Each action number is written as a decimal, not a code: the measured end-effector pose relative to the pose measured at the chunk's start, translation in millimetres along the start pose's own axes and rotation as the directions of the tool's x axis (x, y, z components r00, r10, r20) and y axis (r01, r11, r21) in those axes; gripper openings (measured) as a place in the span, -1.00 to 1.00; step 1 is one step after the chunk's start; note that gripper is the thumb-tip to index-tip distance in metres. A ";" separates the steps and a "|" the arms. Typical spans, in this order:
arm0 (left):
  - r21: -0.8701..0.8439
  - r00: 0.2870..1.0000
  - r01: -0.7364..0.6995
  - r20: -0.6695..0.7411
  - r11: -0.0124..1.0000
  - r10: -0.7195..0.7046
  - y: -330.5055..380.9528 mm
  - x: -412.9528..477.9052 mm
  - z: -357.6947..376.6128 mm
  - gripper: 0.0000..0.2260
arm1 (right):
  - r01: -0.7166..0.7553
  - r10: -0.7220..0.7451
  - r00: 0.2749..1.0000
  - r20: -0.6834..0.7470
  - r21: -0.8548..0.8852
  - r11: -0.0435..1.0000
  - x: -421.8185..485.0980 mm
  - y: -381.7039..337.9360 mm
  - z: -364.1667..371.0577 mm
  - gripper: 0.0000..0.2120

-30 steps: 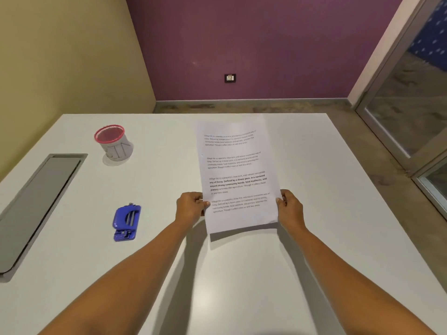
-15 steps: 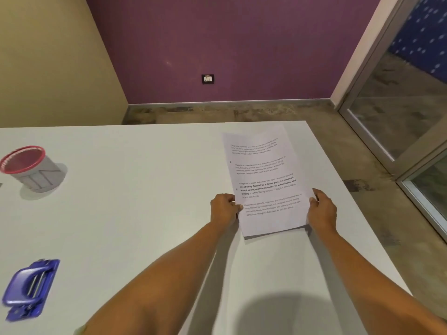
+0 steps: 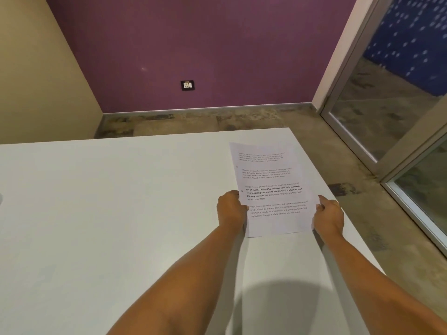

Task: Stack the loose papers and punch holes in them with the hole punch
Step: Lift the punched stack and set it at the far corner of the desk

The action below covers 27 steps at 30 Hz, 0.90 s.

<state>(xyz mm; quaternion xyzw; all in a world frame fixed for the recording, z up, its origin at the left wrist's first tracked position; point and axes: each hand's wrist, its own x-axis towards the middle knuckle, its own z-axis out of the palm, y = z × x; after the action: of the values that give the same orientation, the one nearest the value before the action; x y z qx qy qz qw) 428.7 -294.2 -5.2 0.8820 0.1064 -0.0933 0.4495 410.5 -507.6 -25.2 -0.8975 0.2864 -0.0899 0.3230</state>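
Note:
A stack of white printed papers [image 3: 271, 180] lies near the right side of the white table [image 3: 108, 213], its lower end close to the table top. My left hand [image 3: 231, 209] grips the stack's left edge. My right hand [image 3: 329, 216] grips its right edge. Both hands hold the lower third of the sheets, with the text facing me. The hole punch is out of view.
The table's right edge [image 3: 350, 213] runs just beside my right hand, with bare floor [image 3: 362, 226] beyond it. A glass door frame [image 3: 387, 170] stands at the right. A purple wall [image 3: 205, 56] with a socket [image 3: 187, 85] is behind the table.
The view has swung to the right: the blue hole punch and the red-rimmed cup have left the frame on the left. The papers, held in both hands, now sit nearer the table's right edge.

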 end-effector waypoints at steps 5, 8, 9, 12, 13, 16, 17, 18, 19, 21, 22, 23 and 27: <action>0.061 1.000 0.007 -0.022 0.998 -0.006 -0.4 5.4 6.5 -0.90 | -0.039 0.041 0.999 -0.025 0.070 0.997 11.1 2.4 5.6 -0.65; 0.052 1.000 0.004 -0.029 0.999 -0.002 -2.5 6.0 8.3 -0.75 | -0.038 0.041 0.998 -0.044 0.064 0.997 12.2 0.6 8.3 -0.65; 0.053 1.000 0.001 -0.027 0.999 0.000 -2.4 5.4 8.5 -0.76 | -0.039 0.042 0.998 -0.050 0.058 0.998 11.8 0.9 8.5 -0.65; 0.053 1.000 -0.009 -0.020 0.999 0.010 -2.7 4.4 7.9 -0.76 | -0.013 0.013 0.998 -0.058 -0.003 1.000 10.5 3.0 8.5 -0.65; 0.050 1.000 -0.012 -0.017 0.999 0.013 -3.0 4.2 7.9 -0.75 | -0.009 0.008 0.998 -0.059 -0.009 1.000 9.8 3.4 8.0 -0.65; 0.044 1.000 -0.003 -0.017 0.999 0.003 -3.0 3.5 7.6 -0.68 | -0.024 0.024 0.997 -0.078 -0.001 1.000 6.9 5.3 4.8 -0.65; 0.036 1.000 -0.002 -0.024 0.999 0.003 -3.2 3.1 7.4 -0.63 | -0.028 0.028 0.996 -0.086 -0.004 1.000 4.9 6.2 3.4 -0.65; 0.029 1.000 0.000 -0.027 1.000 0.001 -3.6 2.7 6.7 -0.59 | -0.026 0.025 0.995 -0.094 -0.002 1.000 2.4 7.4 2.2 -0.65; 0.024 1.000 0.003 -0.028 1.000 -0.002 -4.3 1.6 5.6 -0.58 | -0.019 0.019 0.995 -0.101 0.007 1.000 -1.0 8.6 1.1 -0.65; 0.018 0.999 0.015 -0.028 1.000 -0.015 -6.2 -3.6 1.9 -0.63 | -0.003 0.005 0.994 -0.108 0.022 1.000 -11.0 11.5 -0.7 -0.64; 0.017 0.999 0.021 -0.029 1.000 -0.020 -7.6 -8.0 -0.4 -0.69 | -0.001 0.003 0.994 -0.109 0.023 1.000 -17.7 13.2 -1.7 -0.64; 0.020 0.999 0.016 -0.032 1.000 -0.016 -10.3 -12.8 -2.6 -0.74 | -0.003 0.005 0.994 -0.109 0.023 1.000 -25.3 15.5 -2.4 -0.63; 0.114 0.995 -0.096 -0.002 0.989 0.097 -31.0 -38.2 -8.6 -0.80 | 0.013 -0.014 0.996 -0.091 -0.012 1.000 -64.3 25.7 -4.7 -0.60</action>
<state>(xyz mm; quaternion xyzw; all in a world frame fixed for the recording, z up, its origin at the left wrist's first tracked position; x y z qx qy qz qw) 384.2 -273.4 -14.3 0.9107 0.0598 -0.0740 0.4021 344.5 -489.4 -36.2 -0.8963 0.2951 -0.1313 0.3039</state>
